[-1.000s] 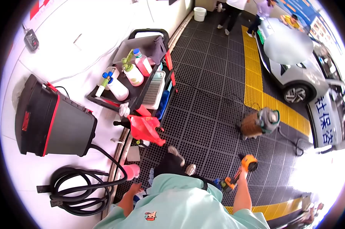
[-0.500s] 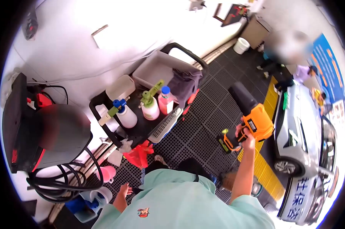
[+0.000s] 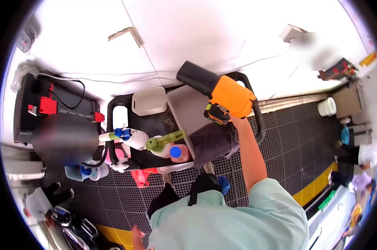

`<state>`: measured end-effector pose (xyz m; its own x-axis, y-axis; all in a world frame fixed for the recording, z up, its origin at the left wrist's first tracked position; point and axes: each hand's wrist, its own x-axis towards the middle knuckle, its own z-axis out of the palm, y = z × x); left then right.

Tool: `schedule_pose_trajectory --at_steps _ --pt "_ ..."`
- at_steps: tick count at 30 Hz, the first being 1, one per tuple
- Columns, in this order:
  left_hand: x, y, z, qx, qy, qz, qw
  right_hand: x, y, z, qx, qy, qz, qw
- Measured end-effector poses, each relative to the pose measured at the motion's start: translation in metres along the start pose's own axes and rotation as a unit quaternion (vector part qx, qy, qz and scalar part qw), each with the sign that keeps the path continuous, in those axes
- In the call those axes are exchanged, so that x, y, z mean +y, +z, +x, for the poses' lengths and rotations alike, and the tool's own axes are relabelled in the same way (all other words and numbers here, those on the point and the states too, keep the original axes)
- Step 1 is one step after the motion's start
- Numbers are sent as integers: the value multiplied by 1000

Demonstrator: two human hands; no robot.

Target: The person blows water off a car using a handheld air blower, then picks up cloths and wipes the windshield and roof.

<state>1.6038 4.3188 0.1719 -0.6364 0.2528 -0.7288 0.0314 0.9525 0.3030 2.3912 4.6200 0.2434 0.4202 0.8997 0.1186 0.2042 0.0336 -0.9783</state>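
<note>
My right hand (image 3: 235, 120) grips an orange and black cordless blower (image 3: 232, 96) by its handle. The blower is over the grey bin (image 3: 181, 98) on the cart, its black nozzle toward the wall at upper left. A dark grey towel (image 3: 213, 143) hangs over the bin's near edge, just below the hand. On the cart's left part stand a spray bottle with a blue top (image 3: 136, 139), one with a green top (image 3: 161, 146) and a pink bottle with a blue cap (image 3: 180, 153). Low at my left side, my left hand (image 3: 137, 233) hangs slightly blurred, its fingers loose, with nothing seen in it.
The black cart (image 3: 261, 121) stands against the white wall. Left of it are a wall-mounted reel (image 3: 65, 139) and buckets (image 3: 97, 171). Black grid flooring (image 3: 286, 146) runs right, toward a white bucket (image 3: 326, 107), people and a parked car (image 3: 334, 216). More people are at lower left.
My view has turned right to left, facing the cart and wall squarely. The right hand has carried the blower from above the floor to over the grey bin.
</note>
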Motion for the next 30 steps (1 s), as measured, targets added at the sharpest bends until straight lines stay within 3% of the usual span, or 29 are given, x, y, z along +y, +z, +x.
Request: schedule_pose_trajectory --at_steps 2,3,5,6,7,8,10,11,13,15,19,21,23,24,25,26,27,28,29,30 --pt "-47 25 -64 9 -39 12 999 31 9 24 -40 -43 -118 991" --pt "-64 41 -88 6 -51 13 999 40 14 38 -55 -42 -110 991" --pt "-94 69 -132 -3 -72 11 997 57 32 67 -172 51 -9 984" --pt "-107 82 -150 -4 -76 4 997 81 42 73 -181 -15 19 983" --pt "-117 92 -166 -5 -79 -3 997 66 42 68 -182 33 29 982" --pt "-129 99 -182 0 -82 -14 997 76 48 73 -173 -42 -54 982" --pt "-156 110 -211 6 -81 -33 996 89 48 85 -186 66 -150 969" --pt "-172 115 -226 8 -78 -42 996 66 50 95 -208 246 -174 931" --pt "-212 127 -261 12 -65 -59 996 63 47 99 -232 76 -169 955" --pt "-252 143 -285 10 6 -46 999 56 48 102 -260 -48 -148 953" --pt "-294 160 -309 -15 266 96 959 52 61 77 -345 49 6 937" --pt "-302 165 -312 -77 213 124 966 12 70 63 -268 -36 -51 961" --pt "-304 180 -317 -78 134 4 988 78 58 88 -200 -45 -101 973" --pt "-310 189 -313 -73 85 -61 992 62 58 82 -198 -54 -159 966" --pt "-326 207 -308 -80 37 -113 990 95 47 94 -176 -178 -191 949" --pt "-342 224 -303 -81 -12 -165 983 99 35 92 -232 -106 -188 948" --pt "-344 228 -305 -84 -24 -178 980 116 20 97 -208 -387 -323 838" --pt "-345 231 -307 -86 -36 -192 977 137 -3 96 -123 -433 -481 752" --pt "-360 243 -306 -86 -16 -180 980 108 4 65 -88 -197 -271 938" --pt "-375 255 -305 -84 3 -169 982 94 5 47 -66 -191 -239 950"
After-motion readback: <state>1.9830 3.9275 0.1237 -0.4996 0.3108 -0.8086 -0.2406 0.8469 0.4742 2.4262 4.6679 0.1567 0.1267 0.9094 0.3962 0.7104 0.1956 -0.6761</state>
